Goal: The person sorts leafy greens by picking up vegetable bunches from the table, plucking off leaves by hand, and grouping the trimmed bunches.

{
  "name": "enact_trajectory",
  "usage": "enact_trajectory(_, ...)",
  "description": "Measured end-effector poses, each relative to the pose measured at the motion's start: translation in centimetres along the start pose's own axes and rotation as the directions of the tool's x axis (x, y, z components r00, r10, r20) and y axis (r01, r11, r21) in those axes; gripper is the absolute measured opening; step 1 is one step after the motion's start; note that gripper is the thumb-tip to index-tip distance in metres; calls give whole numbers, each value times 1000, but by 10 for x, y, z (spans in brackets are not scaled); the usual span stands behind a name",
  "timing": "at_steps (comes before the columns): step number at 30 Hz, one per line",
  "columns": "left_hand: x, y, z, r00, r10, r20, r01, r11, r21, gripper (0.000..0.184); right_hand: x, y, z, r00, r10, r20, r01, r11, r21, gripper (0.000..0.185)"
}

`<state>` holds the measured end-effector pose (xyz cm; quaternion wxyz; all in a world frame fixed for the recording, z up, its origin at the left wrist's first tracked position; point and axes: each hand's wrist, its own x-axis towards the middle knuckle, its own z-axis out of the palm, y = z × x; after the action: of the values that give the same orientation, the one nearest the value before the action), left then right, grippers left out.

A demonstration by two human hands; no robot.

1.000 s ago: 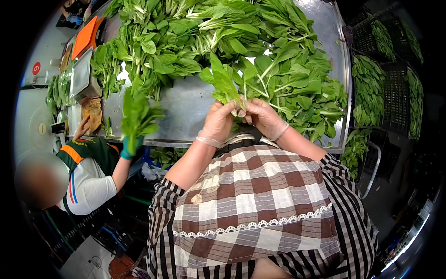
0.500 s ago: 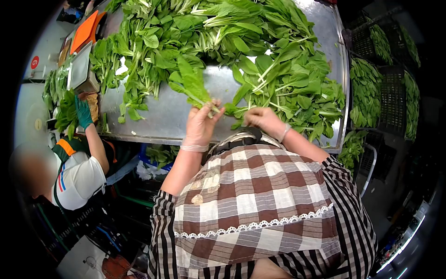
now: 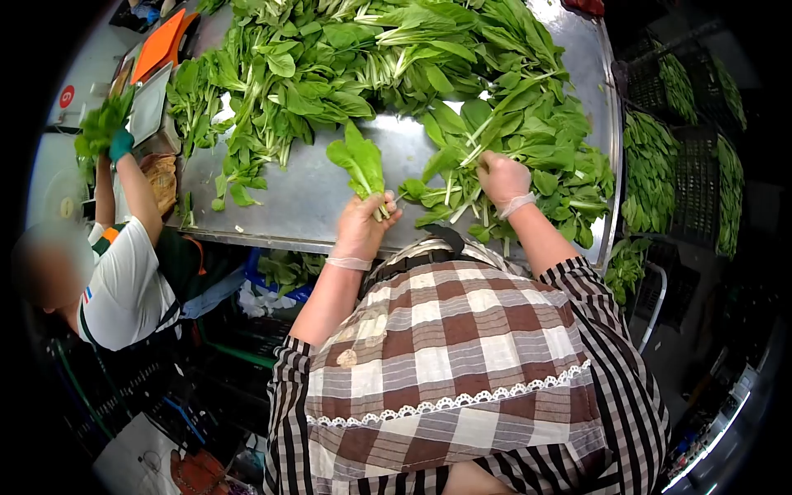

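My left hand (image 3: 363, 221), in a clear glove, is closed round the pale stem end of a leafy green (image 3: 359, 163); its leaves point away from me over the bare metal. A thin shiny sliver sticks out beside those fingers, too small to name. Reaching into the right-hand pile of leafy greens (image 3: 549, 124), my right hand (image 3: 503, 180) has its gloved fingers curled together at the pale stalks. The fingertips are partly hidden among the stems there.
More greens (image 3: 322, 66) lie heaped across the far side of the metal table (image 3: 305, 186). Packed black crates (image 3: 697, 177) stand at the right. On the left, a co-worker's green-gloved hand (image 3: 121, 144) holds a bunch beside a scale (image 3: 151, 103) and an orange board (image 3: 158, 45).
My right hand has moved from near my waist out to the right-hand pile. My left hand has shifted slightly, still holding its green. The co-worker has lifted a bunch away from the table edge.
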<state>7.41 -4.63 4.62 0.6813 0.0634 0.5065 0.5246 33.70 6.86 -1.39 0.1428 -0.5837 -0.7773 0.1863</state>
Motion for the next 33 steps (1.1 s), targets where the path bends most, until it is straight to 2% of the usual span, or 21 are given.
enact_trajectory(2,2,-1,6,1000,13,6,-12,1000,-12,17,-2,-1,-10,997,72,11,-73,981,178,7)
enact_trajectory(3,3,-1,9,1000,14,-5,-14,1000,-13,16,-2,-6,-22,985,147,86,-166,949,269,5)
enact_trajectory(4,4,0,11,1000,16,-13,-16,1000,-15,16,-4,-4,-22,973,192,126,-228,866,445,6)
enact_trajectory(5,5,0,14,1000,19,-22,-19,1000,-15,15,-6,1,-20,959,225,173,-283,747,602,7)
enact_trajectory(7,8,1,19,1000,15,-7,-15,1000,-18,14,-9,8,-21,924,258,281,-369,416,831,9)
enact_trajectory(8,9,2,21,1000,15,0,-15,1000,-19,13,-11,9,-22,943,287,167,-298,508,808,8)
enact_trajectory(10,13,0,14,1000,15,20,-15,1000,-8,24,-16,4,-28,951,302,-66,-165,677,717,6)
enact_trajectory(11,15,0,10,999,20,28,-20,1000,0,30,-17,-2,-30,940,252,-232,-73,808,585,5)
enact_trajectory(12,14,2,8,1000,13,16,-13,1000,8,30,-17,-12,-29,971,102,-218,32,844,536,8)
enact_trajectory(14,12,6,6,1000,-4,-2,4,1000,26,31,-16,-39,-26,966,-194,-169,250,864,438,13)
enact_trajectory(16,12,5,-3,999,-24,-36,26,998,56,31,-12,-73,-23,888,-459,-20,442,841,313,23)
enact_trajectory(18,7,7,-9,997,-27,-71,33,996,86,29,-7,-84,-5,776,-628,-61,624,747,229,29)
enact_trajectory(19,3,10,-10,996,-24,-87,33,994,102,28,-4,-81,5,746,-665,-33,660,731,175,26)
enact_trajectory(22,-10,18,-18,982,-34,-186,48,996,70,24,2,-51,7,768,-596,234,542,800,259,25)
enact_trajectory(23,-13,19,-22,973,-43,-225,53,998,40,23,1,-37,4,799,-540,264,467,834,294,23)
enact_trajectory(24,-16,19,-32,971,-53,-234,54,999,0,23,1,-26,-8,811,-456,366,380,887,264,27)
enact_trajectory(26,-17,12,-55,967,-76,-245,57,995,-81,23,-3,0,-18,831,-375,410,310,925,219,29)
enact_trajectory(29,-18,1,-60,977,-40,-208,2,984,-179,25,-5,4,-39,863,-406,300,320,900,297,30)
enact_trajectory(32,-21,-7,-38,989,42,-140,-76,967,-242,28,17,-41,-60,892,-452,24,437,873,216,29)
enact_trajectory(33,-22,-6,-32,991,61,-119,-88,967,-238,29,30,-58,-55,952,-296,72,227,847,481,33)
